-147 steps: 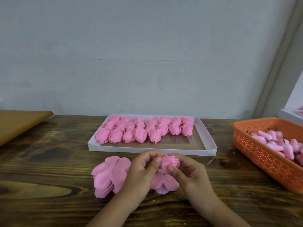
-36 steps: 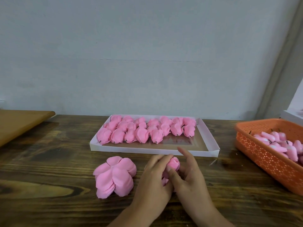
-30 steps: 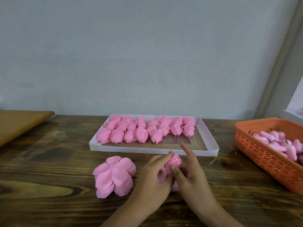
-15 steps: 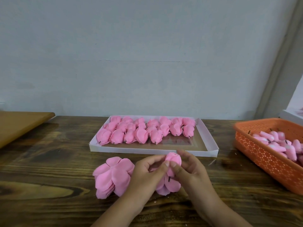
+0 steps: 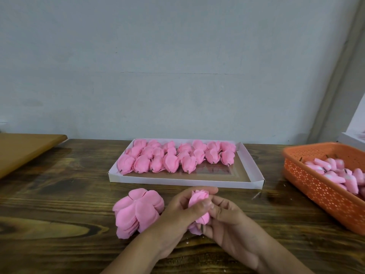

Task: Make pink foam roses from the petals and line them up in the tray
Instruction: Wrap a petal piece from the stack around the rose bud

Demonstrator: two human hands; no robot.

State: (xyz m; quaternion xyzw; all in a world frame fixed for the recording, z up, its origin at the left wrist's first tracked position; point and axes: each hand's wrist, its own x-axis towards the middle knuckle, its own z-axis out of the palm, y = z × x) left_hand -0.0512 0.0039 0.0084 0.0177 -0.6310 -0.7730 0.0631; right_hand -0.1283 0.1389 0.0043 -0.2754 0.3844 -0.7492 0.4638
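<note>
A half-made pink foam rose (image 5: pixel 198 200) stands between both hands, just in front of the tray. My left hand (image 5: pixel 177 216) wraps petals around it from the left, fingers curled over its top. My right hand (image 5: pixel 229 224) pinches it from the right near its base, where a dark stem tip shows. A stack of flat pink petal pieces (image 5: pixel 138 211) lies on the table left of my hands. The white tray (image 5: pixel 185 181) behind holds two rows of finished pink roses (image 5: pixel 173 156) across its back half.
An orange perforated basket (image 5: pixel 325 188) at the right holds several pink rose buds on stems. A brown board (image 5: pixel 23 149) lies at the far left. A white box corner (image 5: pixel 351 139) shows behind the basket. The dark wooden table (image 5: pixel 59 204) meets a grey wall.
Both hands have kept working the rose, closing petals around the bud. The loose petals that hung below it are now wrapped up against it. The petal stack stayed put.
</note>
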